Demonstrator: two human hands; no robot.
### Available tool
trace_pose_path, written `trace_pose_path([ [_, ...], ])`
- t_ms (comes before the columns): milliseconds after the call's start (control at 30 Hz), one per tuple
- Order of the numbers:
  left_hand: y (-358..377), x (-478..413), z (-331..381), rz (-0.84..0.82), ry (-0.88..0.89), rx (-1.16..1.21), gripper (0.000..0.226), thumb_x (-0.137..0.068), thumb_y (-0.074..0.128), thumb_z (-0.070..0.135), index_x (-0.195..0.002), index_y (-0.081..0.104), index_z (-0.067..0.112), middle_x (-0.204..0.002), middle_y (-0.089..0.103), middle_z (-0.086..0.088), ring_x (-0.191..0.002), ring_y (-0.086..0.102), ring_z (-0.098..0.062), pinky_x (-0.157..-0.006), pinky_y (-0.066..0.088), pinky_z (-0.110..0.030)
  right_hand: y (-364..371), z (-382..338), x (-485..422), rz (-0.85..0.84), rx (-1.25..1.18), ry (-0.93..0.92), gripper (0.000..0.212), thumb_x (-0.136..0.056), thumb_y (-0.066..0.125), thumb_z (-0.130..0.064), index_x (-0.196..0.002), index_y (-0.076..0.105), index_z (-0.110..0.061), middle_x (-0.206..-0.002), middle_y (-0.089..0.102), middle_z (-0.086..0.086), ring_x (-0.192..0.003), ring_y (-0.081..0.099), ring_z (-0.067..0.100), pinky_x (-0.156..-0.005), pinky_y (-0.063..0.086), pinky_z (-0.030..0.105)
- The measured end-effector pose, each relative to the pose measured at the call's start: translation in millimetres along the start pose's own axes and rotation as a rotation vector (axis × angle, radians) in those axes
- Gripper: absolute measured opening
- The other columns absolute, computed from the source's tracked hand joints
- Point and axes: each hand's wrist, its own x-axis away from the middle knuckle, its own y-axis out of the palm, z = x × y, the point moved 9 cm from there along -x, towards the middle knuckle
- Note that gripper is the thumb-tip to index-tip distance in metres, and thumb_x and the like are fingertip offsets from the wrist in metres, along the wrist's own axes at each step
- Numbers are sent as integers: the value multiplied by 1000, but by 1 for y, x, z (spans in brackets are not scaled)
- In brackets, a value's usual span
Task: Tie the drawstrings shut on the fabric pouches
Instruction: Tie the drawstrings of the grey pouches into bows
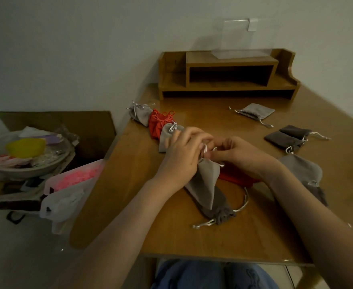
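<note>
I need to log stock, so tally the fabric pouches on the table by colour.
Light grey pouches: 5
Red pouches: 2
Dark grey pouches: 3
Total: 10
One more dark scrap is too hidden to count.

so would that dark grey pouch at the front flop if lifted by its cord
Probably floppy: the dark grey pouch lies flat and creased. Likely light, since it looks empty. Its silver cord curves slack, so the neck may cinch.

Wooden table [192, 243] — a shelf unit [227, 80] at its back, and a grey pouch [256, 111], two brown pouches [286, 136] and a red pouch [157, 124] lying about.
</note>
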Motion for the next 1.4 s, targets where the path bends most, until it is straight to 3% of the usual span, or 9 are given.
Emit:
trace_pose_path([
  [100,6,0,-7,-29,-59,-52,26,-98,41,20,-112,62,17,-108,59,2,-109,44,-20,-77,12,-24,-5,-1,0,56,-7,-1,22,-82,64,-25,-95,68,-7,-89,58,17,-76,48,21,-67,41,23],
  [200,8,-2,-17,33,-134,61,31,-96,34,31,-96,63,19,-89,47,17,-98,48,-19,-82,23,-31,-13,-3,-1,136,-5,-47,11,-90,61,-17,-94,66,-8,-89,60,20,-80,50,25,-72,40,33],
  [333,2,-3,-27,51,-241,87,24,-97,47,27,-98,68,16,-96,51,8,-100,40,-10,-82,23,-29,-19,-11,0,243,50,-163,8,-94,57,-16,-91,64,-12,-90,56,33,-76,50,24,-70,40,35],
  [567,0,-1,-29,25,-351,464,18,-96,55,25,-86,65,15,-82,64,0,-79,59,-10,-68,45,-25,-17,-25,1,305,152,-313,17,-89,62,-4,-103,59,-12,-74,52,2,-59,46,4,-56,39,14],
  [667,-6,1,-20,39,-309,469,19,-97,52,23,-85,63,13,-70,59,5,-66,56,-5,-57,40,-16,-16,-25,1,281,132,-309,22,-91,57,-4,-112,58,-10,-73,54,3,-62,51,7,-59,43,17],
  [933,-11,0,-9,73,-254,447,8,-94,56,19,-87,58,15,-65,54,11,-64,55,-4,-55,42,-16,-8,-22,0,258,219,-283,7,-92,57,-11,-97,62,-12,-77,63,10,-63,57,5,-60,46,15],
  [1200,-24,0,0,193,-94,352,10,-91,60,19,-87,52,15,-70,48,17,-66,55,-1,-56,38,-8,-6,-11,-4,138,-133,-164,19,-88,53,-26,-91,59,-8,-73,53,10,-64,49,15,-60,40,23],
  [1300,-26,1,-1,221,-82,350,14,-91,58,18,-86,57,5,-74,49,14,-70,56,-7,-58,41,-12,-5,-10,-4,114,-135,-134,24,-84,55,-27,-95,62,-7,-71,52,9,-62,48,12,-59,40,20],
  [1400,-23,-1,-2,200,-75,332,15,-92,56,20,-86,58,6,-74,50,14,-68,53,4,-58,40,-10,-4,-5,-5,112,-72,-93,37,-78,61,-29,-102,64,-1,-78,54,16,-69,48,21,-63,41,25],
])
